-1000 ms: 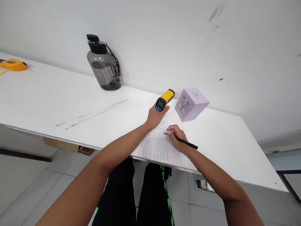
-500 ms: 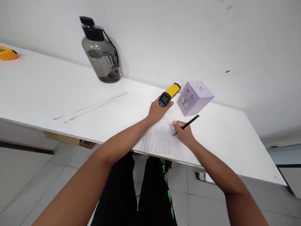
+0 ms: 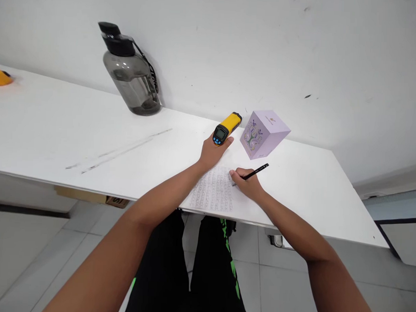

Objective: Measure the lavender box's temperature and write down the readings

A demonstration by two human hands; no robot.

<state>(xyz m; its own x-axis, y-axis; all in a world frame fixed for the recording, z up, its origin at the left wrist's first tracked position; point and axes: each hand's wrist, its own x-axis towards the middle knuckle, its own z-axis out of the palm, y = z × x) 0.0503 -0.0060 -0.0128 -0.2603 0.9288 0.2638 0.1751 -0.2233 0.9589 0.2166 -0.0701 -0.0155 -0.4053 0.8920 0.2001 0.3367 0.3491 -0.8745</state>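
My left hand [image 3: 211, 152] is closed around the grip of a yellow and black infrared thermometer [image 3: 230, 124], its small screen and blue buttons facing up at me. In my right hand [image 3: 250, 184], a black pen [image 3: 258, 170] is pinched between thumb and fingers, with its tip at the right side of a sheet of paper [image 3: 211, 192]. Rows of small handwriting cover much of the sheet, which lies at the front edge of the white table. A lilac box [image 3: 277, 138] with a floral print stands just behind my right hand, to the right of the thermometer.
A large grey water bottle [image 3: 130, 82] with a black lid stands by the wall, partly filled. At the far left sits an orange object [image 3: 1, 78], cut off by the frame. Dark scuff marks run across the white table [image 3: 52, 132]. Beneath the table is a cardboard box [image 3: 80, 195].
The whole view has shifted slightly, so things sit a little further left. My right hand has tilted the pen lower, its tip still by the paper. Both hands keep their holds.
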